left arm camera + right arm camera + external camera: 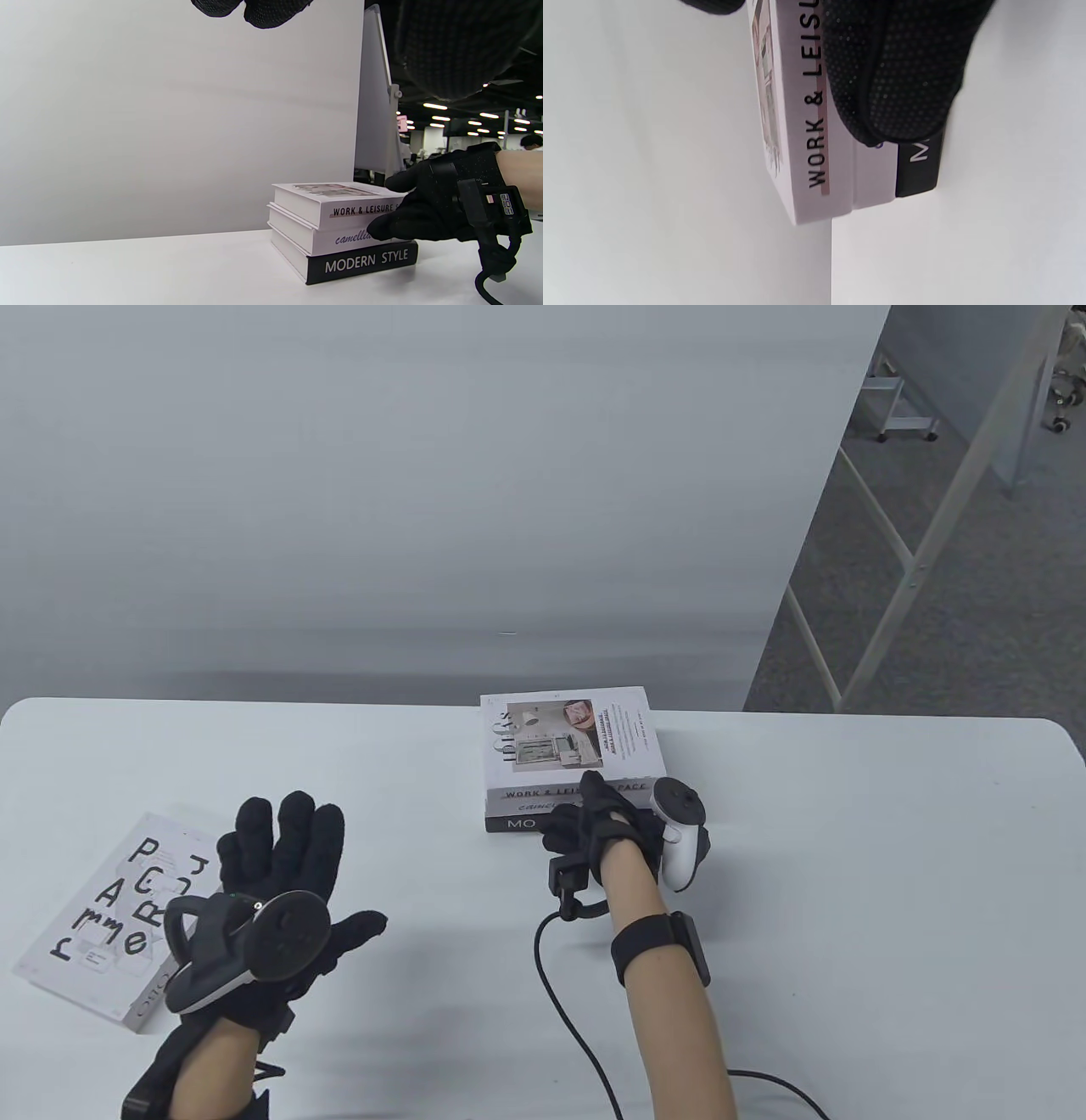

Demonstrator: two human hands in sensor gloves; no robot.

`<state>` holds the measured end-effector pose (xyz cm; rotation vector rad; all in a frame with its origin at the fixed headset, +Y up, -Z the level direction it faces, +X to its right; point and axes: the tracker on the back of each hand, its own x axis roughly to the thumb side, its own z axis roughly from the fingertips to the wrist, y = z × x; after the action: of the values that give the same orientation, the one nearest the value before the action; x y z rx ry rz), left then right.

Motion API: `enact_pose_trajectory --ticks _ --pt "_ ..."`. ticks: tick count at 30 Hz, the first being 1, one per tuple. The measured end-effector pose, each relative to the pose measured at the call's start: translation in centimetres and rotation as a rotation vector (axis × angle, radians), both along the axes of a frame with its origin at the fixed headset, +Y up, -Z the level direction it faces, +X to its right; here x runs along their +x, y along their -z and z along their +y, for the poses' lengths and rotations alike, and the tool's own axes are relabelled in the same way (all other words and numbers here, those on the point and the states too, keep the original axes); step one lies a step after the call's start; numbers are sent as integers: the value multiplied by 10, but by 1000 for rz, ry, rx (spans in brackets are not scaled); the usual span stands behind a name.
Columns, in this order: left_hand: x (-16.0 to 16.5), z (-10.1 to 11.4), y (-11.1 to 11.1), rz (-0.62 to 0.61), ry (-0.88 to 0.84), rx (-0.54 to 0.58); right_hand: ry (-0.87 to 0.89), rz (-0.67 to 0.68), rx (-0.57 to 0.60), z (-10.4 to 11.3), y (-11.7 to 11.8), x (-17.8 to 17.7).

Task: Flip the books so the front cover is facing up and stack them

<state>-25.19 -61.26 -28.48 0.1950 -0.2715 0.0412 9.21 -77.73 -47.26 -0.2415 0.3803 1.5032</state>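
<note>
A stack of three books point(570, 759) stands at the table's middle back. The top one, "Work & Leisure Space" point(335, 203), lies cover up, over "camellia" point(326, 237) and the black-spined "Modern Style" point(360, 264). My right hand point(607, 827) rests against the stack's near spines, one finger lying on the top book's edge; it also shows in the left wrist view point(428, 207) and the right wrist view point(891, 72). My left hand point(284, 865) hovers open and empty, fingers spread, next to a white book with black letters point(110, 916) lying at the left.
The white table point(848, 899) has a rounded far edge against a grey wall. A cable point(577, 1018) runs from my right wrist toward the near edge. A metal frame point(899, 577) stands on the floor to the right.
</note>
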Motion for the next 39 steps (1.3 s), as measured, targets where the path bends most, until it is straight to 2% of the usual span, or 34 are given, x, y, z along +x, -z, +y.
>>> enact_pose_trajectory --ticks 10,16,20,23,29,39 --pt "14 -6 1 -21 44 -15 84 238 156 8 -10 -13" --pt "30 -18 6 -56 90 -34 -63 323 265 18 -34 11" --pt "46 -32 11 -109 112 -51 -168 345 376 26 -64 30" --pt "57 -47 15 -140 115 -88 -283 321 460 33 -85 42" --pt "74 -71 21 -164 165 -109 -656 336 599 44 -118 70" --pt "77 -110 30 -146 246 -211 -1066 383 681 46 -153 109"
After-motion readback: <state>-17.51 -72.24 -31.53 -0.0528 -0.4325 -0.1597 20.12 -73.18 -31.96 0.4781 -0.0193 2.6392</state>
